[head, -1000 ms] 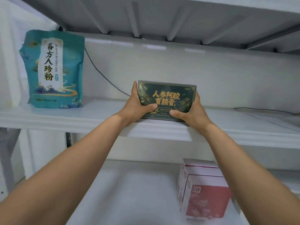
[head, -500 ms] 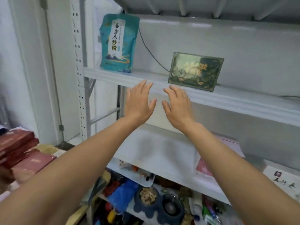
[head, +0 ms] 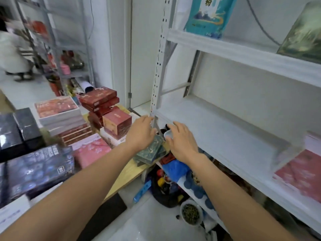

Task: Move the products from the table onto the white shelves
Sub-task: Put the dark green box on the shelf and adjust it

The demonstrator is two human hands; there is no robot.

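Observation:
My left hand [head: 141, 132] and right hand [head: 180, 140] reach out side by side, fingers loose and holding nothing, just above a small stack of dark green boxes [head: 150, 151] at the right end of the wooden table [head: 129, 173]. The table carries many more boxes: red ones [head: 99, 100], a red cube box [head: 116, 123], pink ones [head: 92, 150] and dark blue ones [head: 37, 169]. On the white shelves [head: 243, 56] a green box [head: 303, 37] and a teal pouch [head: 207, 16] stand on the upper board. A pink box [head: 300, 173] lies on the middle board.
A perforated white shelf post [head: 159, 54] rises just beyond my hands. Under the shelves lie a blue bag [head: 175, 168], a dark bag of clutter [head: 166, 190] and a bowl of green bits [head: 191, 213]. Another rack [head: 57, 49] and a person in white [head: 10, 53] are at the far left.
I have let go of the green box, which stays upright on the upper board. My view swung left and down, and both empty hands dropped from the shelf to the table's green boxes.

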